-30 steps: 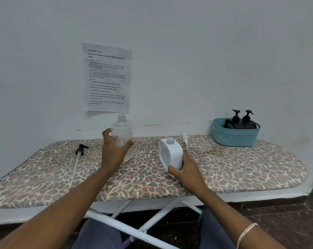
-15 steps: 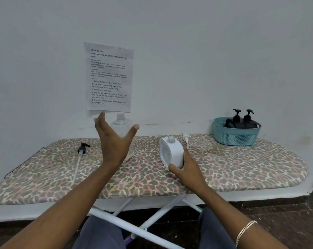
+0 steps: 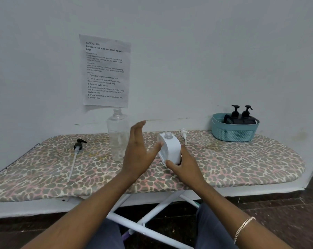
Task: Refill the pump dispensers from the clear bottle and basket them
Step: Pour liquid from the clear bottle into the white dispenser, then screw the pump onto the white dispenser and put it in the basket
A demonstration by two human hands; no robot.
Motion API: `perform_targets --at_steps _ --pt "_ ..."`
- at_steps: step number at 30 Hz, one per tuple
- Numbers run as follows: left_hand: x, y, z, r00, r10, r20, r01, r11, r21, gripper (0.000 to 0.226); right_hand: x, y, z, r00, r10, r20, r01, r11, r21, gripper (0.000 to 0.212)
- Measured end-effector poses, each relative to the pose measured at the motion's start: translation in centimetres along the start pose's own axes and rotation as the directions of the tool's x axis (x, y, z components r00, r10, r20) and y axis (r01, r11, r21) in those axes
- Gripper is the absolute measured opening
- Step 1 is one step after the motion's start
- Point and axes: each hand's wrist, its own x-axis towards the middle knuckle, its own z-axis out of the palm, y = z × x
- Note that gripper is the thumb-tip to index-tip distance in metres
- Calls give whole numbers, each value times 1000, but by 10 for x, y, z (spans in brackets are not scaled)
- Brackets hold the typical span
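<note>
A clear bottle (image 3: 117, 133) without a cap stands upright on the leopard-print ironing board (image 3: 241, 162). My left hand (image 3: 139, 151) hovers just right of it, fingers straight, holding nothing, its thumb close to the white dispenser. My right hand (image 3: 185, 168) grips the base of the white dispenser (image 3: 171, 149), whose neck is uncapped. A white pump (image 3: 184, 133) lies just behind it. A black pump with a long tube (image 3: 76, 150) lies at the left of the board. The teal basket (image 3: 232, 133) at the back right holds two black pump dispensers (image 3: 241, 116).
A printed sheet (image 3: 105, 71) is taped to the white wall behind the board. The board's white metal legs (image 3: 148, 212) cross below its front edge, above my knees. Dark floor lies to the right.
My left hand let go of the clear bottle, opened, and swung right toward the white dispenser. The bottle now stands alone. My right hand kept its grip on the dispenser.
</note>
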Motion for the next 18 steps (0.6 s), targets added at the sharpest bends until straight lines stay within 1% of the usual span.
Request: perform_targets --at_steps 2,4,7,8,9,11,14,17,18 --pt "-6 -5 10 992 -90 91 95 994 -45 86 -2 -2 1 1000 -10 -1 10 1000 21 75" --pt "-8 -10 19 972 -158 173 173 982 -75 91 -2 -5 4 1000 -17 -18 18 999 42 66" --pt "-18 -6 29 938 -208 276 251 959 -129 92 -10 -8 3 999 -27 -28 29 997 72 51" --pt "-18 -2 28 934 -210 290 260 955 -142 91 -11 -10 2 999 -35 -20 36 997 65 49" --pt "-20 -13 41 923 -224 313 290 940 -181 90 -7 -1 10 1000 -23 1 22 998 55 49" --pt "-21 -16 49 924 -227 309 300 929 -215 90 -5 5 13 1000 -5 16 4 998 60 50" --pt "-20 -6 47 935 -227 271 289 934 -212 90 -5 3 5 998 31 50 -35 996 84 56" --pt "-14 -5 44 939 -213 271 271 942 -199 81 1 4 -5 995 41 95 -47 997 65 58" --pt "-14 -8 45 937 -213 276 269 945 -185 78 4 6 -7 993 47 107 -54 997 57 55"
